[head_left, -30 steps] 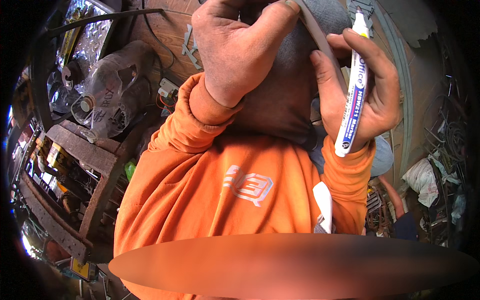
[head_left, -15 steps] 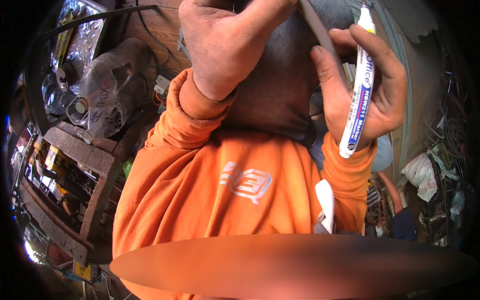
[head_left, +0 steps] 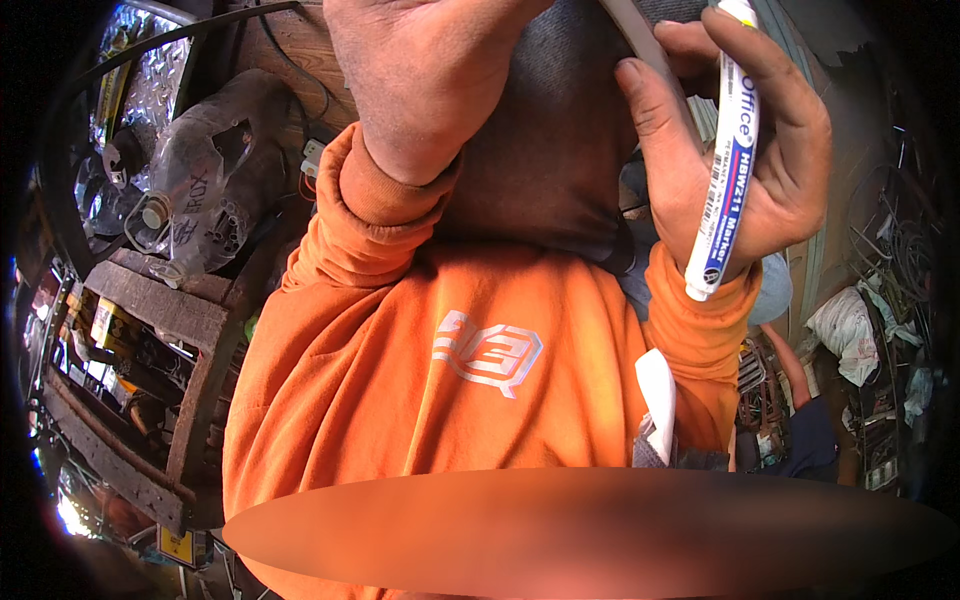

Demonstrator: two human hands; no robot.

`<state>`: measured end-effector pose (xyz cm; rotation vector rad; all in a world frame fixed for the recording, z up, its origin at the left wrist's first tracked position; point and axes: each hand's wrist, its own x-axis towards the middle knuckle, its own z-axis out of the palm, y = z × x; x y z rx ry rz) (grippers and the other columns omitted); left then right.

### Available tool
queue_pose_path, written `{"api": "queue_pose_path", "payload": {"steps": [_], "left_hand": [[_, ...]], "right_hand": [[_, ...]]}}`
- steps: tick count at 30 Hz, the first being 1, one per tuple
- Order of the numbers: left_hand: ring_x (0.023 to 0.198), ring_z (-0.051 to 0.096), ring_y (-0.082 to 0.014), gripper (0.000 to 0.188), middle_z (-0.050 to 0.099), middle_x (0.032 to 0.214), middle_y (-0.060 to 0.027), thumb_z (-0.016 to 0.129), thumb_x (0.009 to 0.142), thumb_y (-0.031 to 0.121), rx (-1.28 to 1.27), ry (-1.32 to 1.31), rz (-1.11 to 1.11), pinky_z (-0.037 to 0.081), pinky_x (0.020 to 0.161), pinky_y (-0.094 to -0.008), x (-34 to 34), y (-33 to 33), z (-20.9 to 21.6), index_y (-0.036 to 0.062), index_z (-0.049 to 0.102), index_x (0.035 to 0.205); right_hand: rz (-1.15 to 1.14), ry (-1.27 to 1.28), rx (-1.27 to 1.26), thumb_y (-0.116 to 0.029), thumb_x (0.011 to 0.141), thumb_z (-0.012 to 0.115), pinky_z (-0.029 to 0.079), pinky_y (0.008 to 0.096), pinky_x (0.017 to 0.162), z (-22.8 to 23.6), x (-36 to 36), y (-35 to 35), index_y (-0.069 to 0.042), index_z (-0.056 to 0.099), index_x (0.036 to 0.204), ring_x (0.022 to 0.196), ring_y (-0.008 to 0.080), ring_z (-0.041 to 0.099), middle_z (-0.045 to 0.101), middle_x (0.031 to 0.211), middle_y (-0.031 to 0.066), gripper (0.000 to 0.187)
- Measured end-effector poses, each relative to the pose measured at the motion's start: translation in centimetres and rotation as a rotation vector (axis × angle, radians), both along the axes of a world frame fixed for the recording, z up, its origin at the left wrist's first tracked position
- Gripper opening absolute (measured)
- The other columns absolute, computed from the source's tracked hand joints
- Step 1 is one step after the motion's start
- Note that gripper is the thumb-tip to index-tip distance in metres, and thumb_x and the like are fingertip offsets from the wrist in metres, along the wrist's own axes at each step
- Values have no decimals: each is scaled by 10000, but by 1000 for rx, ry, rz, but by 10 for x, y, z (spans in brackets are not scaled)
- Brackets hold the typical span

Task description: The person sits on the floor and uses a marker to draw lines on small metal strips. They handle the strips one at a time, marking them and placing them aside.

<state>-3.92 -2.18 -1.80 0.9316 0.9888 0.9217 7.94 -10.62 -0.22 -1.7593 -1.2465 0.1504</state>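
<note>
My right hand (head_left: 760, 170) is closed round a white marker (head_left: 725, 190) with a blue band, held upright across the fingers; its top end runs out at the upper edge. The thumb and a finger of the same hand also close on a thin grey strip (head_left: 643, 38), which rises past the upper edge. At the top, left of the strip, my left hand (head_left: 420, 70) shows its back and wrist. Its fingers lie beyond the edge, so their grip is hidden. Below the hands are my dark-clad legs (head_left: 540, 170).
A cut clear plastic jug (head_left: 205, 190) with several tubes inside lies at the left, above a rusty metal frame (head_left: 165, 305). A white sack (head_left: 843, 335) and wire coils (head_left: 890, 240) are at the right. Another person's arm (head_left: 788, 365) shows at the lower right.
My left hand has moved up and left, with more of it out of the picture. My right hand has shifted slightly right with the marker, whose top end has left the view.
</note>
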Motion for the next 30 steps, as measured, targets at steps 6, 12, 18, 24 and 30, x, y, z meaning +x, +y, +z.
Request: {"api": "queue_pose_path", "payload": {"steps": [6,12,18,24,30], "left_hand": [[710,596,-57,56,713,821,-32,728,913,27,-38,-51,-21,440,661,-184,0,0,-1,-18,708,941],[762,637,-78,49,731,880,-64,699,923,1,-28,-239,-87,494,708,-204,-1,1,-10,-26,704,964],[774,645,-88,41,733,903,-71,674,930,-22,-31,-327,-81,508,716,-214,-1,1,-14,-27,701,960],[775,646,-90,35,730,902,-67,674,929,-26,-29,-336,-103,511,717,-216,-1,3,-15,-22,700,952],[768,640,-87,30,722,886,-56,674,925,-26,-37,-379,-95,507,713,-214,-2,2,-16,-16,699,938]], "right_hand": [[268,115,97,99,777,785,557,232,775,-6,20,-4,27,594,1184,861,142,681,677,996,123,455],[213,-2,342,129,755,768,549,220,721,-18,8,13,65,619,1155,814,139,680,672,951,126,431],[218,-138,368,136,741,766,543,203,637,-17,5,22,84,638,1104,729,131,684,680,903,126,388],[167,61,367,136,749,767,541,192,604,-19,-5,25,85,630,1109,695,110,675,687,859,120,389],[214,50,366,139,756,755,540,192,592,-17,-5,26,77,622,1125,684,103,671,689,840,104,397]]}}
